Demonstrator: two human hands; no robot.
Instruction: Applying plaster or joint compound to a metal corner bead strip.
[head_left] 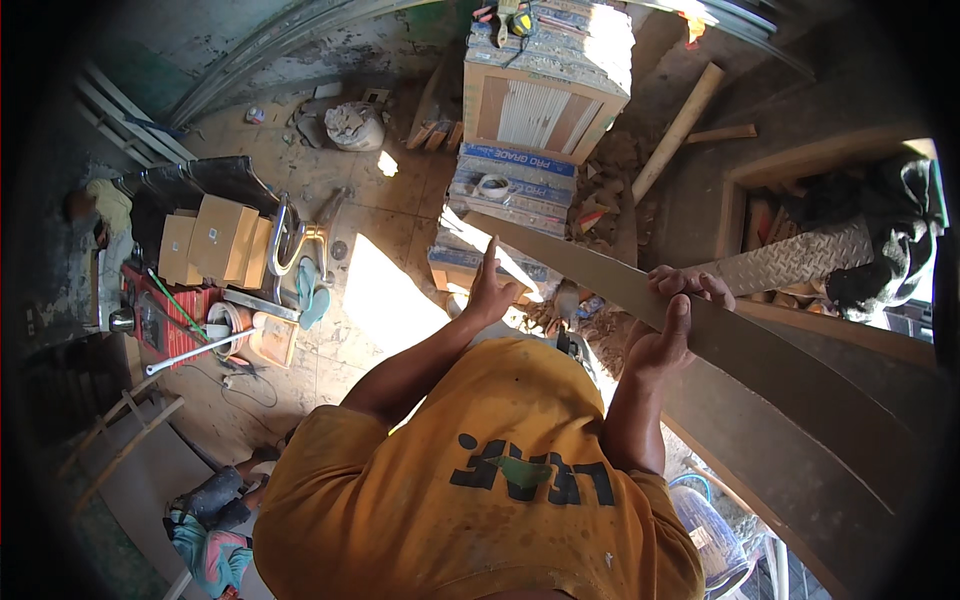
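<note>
A long, thin, grey-brown strip of board [590,268] slants from the middle of the view out to the lower right. Its narrow end lies over the stacked boxes, and it widens toward the far right. My right hand [668,325] is closed round the strip, thumb on the near side and fingers over the far edge. My left hand [490,292] is by the narrow end with its index finger stretched up to the strip's edge and the thumb held apart. It grips nothing that I can see.
Stacked boxes [548,58] stand ahead, with a tape roll [492,186] on a lower one. A wooden pole [680,130] leans at right, near a framed opening [735,215]. Cartons [215,240] rest on black seats at left. Sandals [313,300] lie on the floor.
</note>
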